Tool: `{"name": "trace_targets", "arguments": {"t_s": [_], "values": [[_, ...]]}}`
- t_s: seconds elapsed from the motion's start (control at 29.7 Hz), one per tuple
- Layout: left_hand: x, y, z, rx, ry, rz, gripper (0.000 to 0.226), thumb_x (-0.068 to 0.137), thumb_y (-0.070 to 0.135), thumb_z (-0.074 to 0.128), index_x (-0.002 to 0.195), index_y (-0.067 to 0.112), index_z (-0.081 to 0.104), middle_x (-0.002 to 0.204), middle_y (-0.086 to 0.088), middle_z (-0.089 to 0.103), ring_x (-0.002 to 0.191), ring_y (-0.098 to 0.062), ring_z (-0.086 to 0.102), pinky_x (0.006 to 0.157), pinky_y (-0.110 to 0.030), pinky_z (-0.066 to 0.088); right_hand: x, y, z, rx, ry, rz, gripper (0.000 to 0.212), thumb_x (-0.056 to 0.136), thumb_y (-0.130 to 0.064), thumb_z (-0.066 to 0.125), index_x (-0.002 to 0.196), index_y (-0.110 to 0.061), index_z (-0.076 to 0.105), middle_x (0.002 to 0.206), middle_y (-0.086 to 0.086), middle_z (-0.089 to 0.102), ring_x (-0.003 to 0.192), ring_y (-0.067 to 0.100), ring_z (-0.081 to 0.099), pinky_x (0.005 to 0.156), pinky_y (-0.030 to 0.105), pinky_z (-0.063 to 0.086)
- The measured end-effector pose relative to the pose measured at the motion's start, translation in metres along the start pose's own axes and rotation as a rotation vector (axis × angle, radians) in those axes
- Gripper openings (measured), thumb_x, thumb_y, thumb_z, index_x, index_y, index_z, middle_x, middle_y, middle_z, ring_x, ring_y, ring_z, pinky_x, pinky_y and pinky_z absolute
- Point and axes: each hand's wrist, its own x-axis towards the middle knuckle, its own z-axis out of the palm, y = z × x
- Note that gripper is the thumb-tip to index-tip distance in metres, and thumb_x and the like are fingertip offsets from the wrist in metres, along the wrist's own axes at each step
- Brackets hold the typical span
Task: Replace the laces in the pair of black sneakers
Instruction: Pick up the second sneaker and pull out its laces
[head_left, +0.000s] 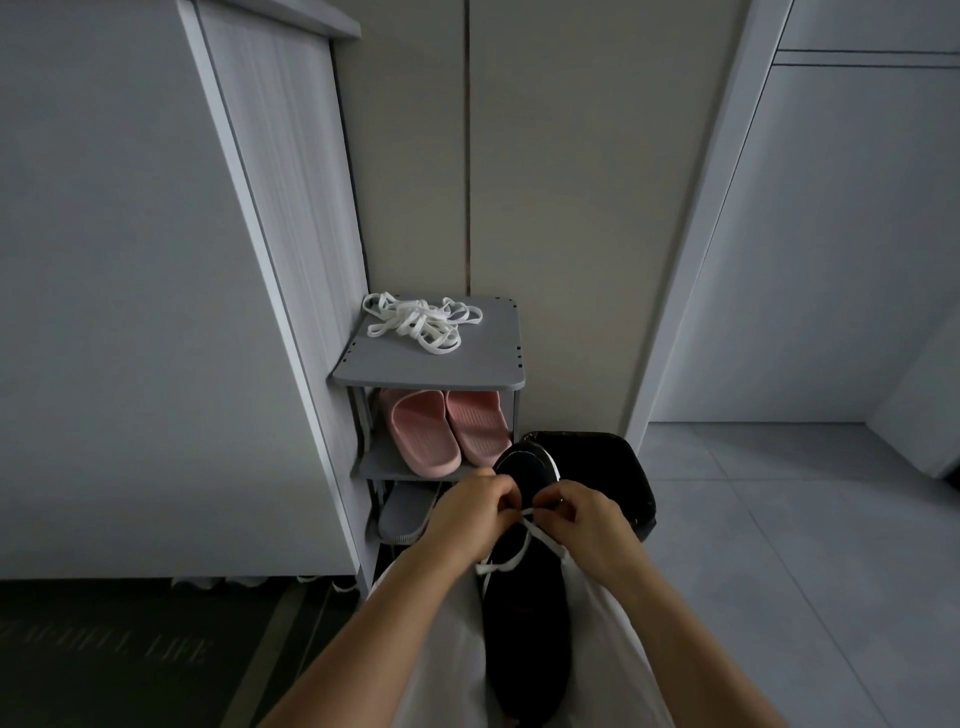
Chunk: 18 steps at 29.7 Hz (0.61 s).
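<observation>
Because the black sneaker (524, 608) lies lengthwise on the person's lap, toe pointing far, its eyelets face up within easy reach of both hands. The left hand (470, 512) and right hand (587, 519) meet over the middle of the shoe, each with fingertips pinched tight on the white lace (506, 564), which crosses between them and trails toward the near side, probably to keep it taut at an eyelet. Only one sneaker of the pair shows. A loose tangle of white laces (421, 322) sits on top of the grey shoe rack (467, 366) beyond, likely parked there within arm's reach; whether these are old or new I cannot tell. No brand is legible on the shoe. The dark mat (130, 649) at near left carries faint pale lettering, too dim to read.
</observation>
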Motion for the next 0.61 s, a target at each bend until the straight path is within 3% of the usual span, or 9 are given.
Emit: {"name": "trace_targets", "arguments": {"t_s": [0.1,0.3,0.37,0.47,0.61], "values": [[0.001,0.001,0.002,0.003,0.003,0.015,0.015,0.090,0.016,0.054,0.101,0.008,0.061,0.104,-0.005,0.053,0.094,-0.023,0.058,0.080,-0.034,0.046,0.000,0.002,0.001,0.026,-0.002,0.001,0.014,0.089,-0.021,0.060,0.103,-0.021,0.063,0.083,-0.010,0.060,0.073,0.000,0.055,0.067,0.012,0.045],[-0.001,0.010,-0.014,-0.479,0.059,-0.121,0.007,0.091,0.015,0.054,0.084,0.013,0.057,0.072,0.005,0.055,0.067,-0.009,0.050,0.068,-0.027,0.044,-0.003,-0.001,0.001,0.057,-0.017,-0.049,0.010,0.087,-0.021,0.063,0.095,-0.022,0.058,0.066,-0.009,0.052,0.055,0.001,0.045,0.054,0.011,0.039],[0.002,0.018,-0.027,-0.592,0.052,-0.131,0.011,0.090,0.012,0.055,0.080,0.016,0.056,0.070,0.005,0.054,0.063,-0.008,0.047,0.064,-0.023,0.041,-0.001,-0.004,0.000,0.095,0.034,-0.056,0.005,0.087,-0.019,0.063,0.084,-0.018,0.059,0.061,-0.009,0.050,0.051,0.001,0.044,0.053,0.011,0.037],[0.006,0.026,-0.047,-0.711,0.084,-0.103,0.018,0.088,0.006,0.057,0.074,0.018,0.056,0.068,0.005,0.055,0.057,-0.002,0.045,0.061,-0.019,0.038,0.004,-0.013,-0.011,0.199,0.159,-0.040,0.021,0.089,-0.016,0.060,0.069,-0.022,0.056,0.060,-0.007,0.054,0.050,0.000,0.049,0.051,0.011,0.038],[0.006,0.035,-0.064,-0.859,0.087,-0.089,0.016,0.089,0.004,0.056,0.077,0.014,0.058,0.064,0.006,0.056,0.052,-0.001,0.046,0.056,-0.016,0.040,0.015,-0.039,-0.036,0.340,0.296,-0.058,0.018,0.092,-0.021,0.055,0.075,-0.015,0.057,0.069,0.011,0.063,0.058,0.018,0.056,0.058,0.034,0.048]]}}
